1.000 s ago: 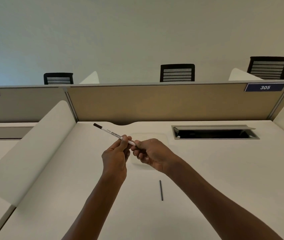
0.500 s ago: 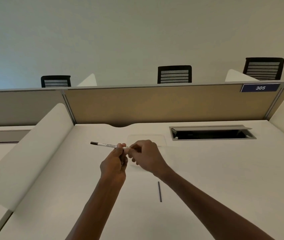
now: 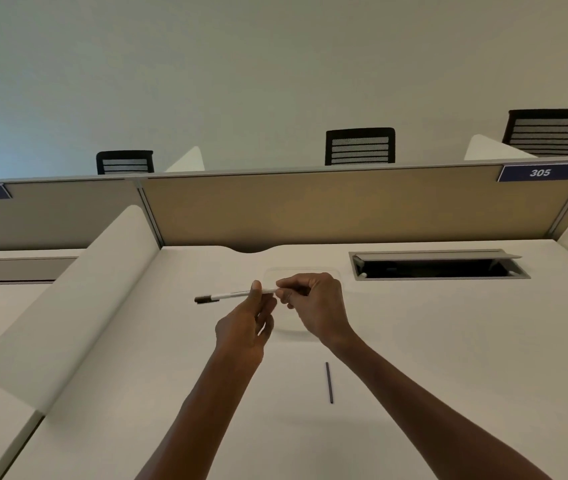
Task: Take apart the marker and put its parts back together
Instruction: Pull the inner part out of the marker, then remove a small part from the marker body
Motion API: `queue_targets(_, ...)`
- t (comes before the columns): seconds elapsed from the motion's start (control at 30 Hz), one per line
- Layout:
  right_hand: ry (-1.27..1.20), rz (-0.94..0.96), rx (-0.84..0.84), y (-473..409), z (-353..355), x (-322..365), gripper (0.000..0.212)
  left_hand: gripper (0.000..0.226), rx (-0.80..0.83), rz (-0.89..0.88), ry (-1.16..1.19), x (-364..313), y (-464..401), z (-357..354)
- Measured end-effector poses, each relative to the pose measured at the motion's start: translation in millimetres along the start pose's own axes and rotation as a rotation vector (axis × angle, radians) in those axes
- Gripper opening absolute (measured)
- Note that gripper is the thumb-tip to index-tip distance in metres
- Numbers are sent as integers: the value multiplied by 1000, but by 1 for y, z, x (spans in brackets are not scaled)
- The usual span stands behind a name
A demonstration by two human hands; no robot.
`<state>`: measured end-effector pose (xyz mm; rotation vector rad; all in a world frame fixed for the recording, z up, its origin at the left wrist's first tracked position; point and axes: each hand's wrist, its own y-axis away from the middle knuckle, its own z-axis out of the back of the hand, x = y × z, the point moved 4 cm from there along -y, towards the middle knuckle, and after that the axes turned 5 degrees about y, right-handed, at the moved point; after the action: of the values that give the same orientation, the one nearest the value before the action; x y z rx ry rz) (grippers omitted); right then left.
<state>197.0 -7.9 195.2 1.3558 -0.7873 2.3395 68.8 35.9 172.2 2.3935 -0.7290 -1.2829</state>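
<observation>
Above white desk (image 3: 414,341), slim white dark-tipped marker (image 3: 230,295).

White desk (image 3: 448,341); open cable tray (image 3: 438,266); tan partition (image 3: 327,206); three chairs behind.

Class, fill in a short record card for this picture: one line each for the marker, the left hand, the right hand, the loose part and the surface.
marker: white barrel, dark end pointing left, held roughly level above the desk
left hand: pinching the barrel near its middle
right hand: gripping the barrel's right end
loose part: thin dark rod lying on the desk, near the right forearm, untouched
surface: white desk
</observation>
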Motion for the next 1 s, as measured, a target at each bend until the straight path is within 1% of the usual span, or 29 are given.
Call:
queue_targets(0.07, 18, -9, 15, -5, 6, -1, 13, 28, 76, -4, -165, -1, 5, 1)
queue_targets(0.1, 32, -14, 31, -7, 9, -2, 12, 27, 99, -91, -308, -3, 7, 2)
queue_targets(0.13, 43, -21, 51, -10, 12, -2, 11, 24, 104, -262, -484, -9, 8, 2)
queue_targets(0.2, 32, -36, 90, -13, 16, -3, 10, 19, 110, -783, -825, -23, 14, 1)
queue_targets(0.23, 11, -41, 108, -14, 17, -3, 10, 24, 152, -1025, -940, -27, 17, -2)
queue_targets(0.27, -12, -43, 125, -14, 17, -2, 9, 31, 216, -1192, -1044, -28, 18, -4)
queue_targets(0.3, -34, -44, 141, -14, 17, -1, 8, 38, 289, -1283, -1133, -27, 15, -6)
queue_targets(0.33, -54, -44, 157, -14, 17, 0, 8, 42, 362, -1319, -1200, -26, 13, -8)
queue_targets(0.4, -68, -32, 189, -13, 16, 2, 6, 43, 476, -1333, -1261, -26, 12, -12)
queue_targets(0.5, -39, 23, 228, -10, 16, 5, 6, 39, 556, -1298, -1212, -31, 10, -14)
queue_targets(0.7, 19, 210, 191, -8, 19, 10, 12, 34, 482, -1089, -1165, -35, 7, -15)
queue_targets(0.8, 7, 249, 184, -9, 19, 11, 12, 29, 468, -1052, -1150, -39, 6, -15)
queue_targets(0.87, -13, 241, 233, -11, 19, 12, 11, 27, 450, -1021, -1137, -41, 6, -15)
queue_targets(0.9, -26, 217, 274, -13, 19, 13, 14, 26, 441, -999, -1127, -42, 5, -14)
queue_targets(0.93, -46, 171, 319, -14, 21, 14, 22, 25, 434, -977, -1121, -42, 4, -13)
queue_targets(1.0, -89, 22, 396, -18, 24, 14, 39, 23, 417, -939, -1115, -40, 2, -10)
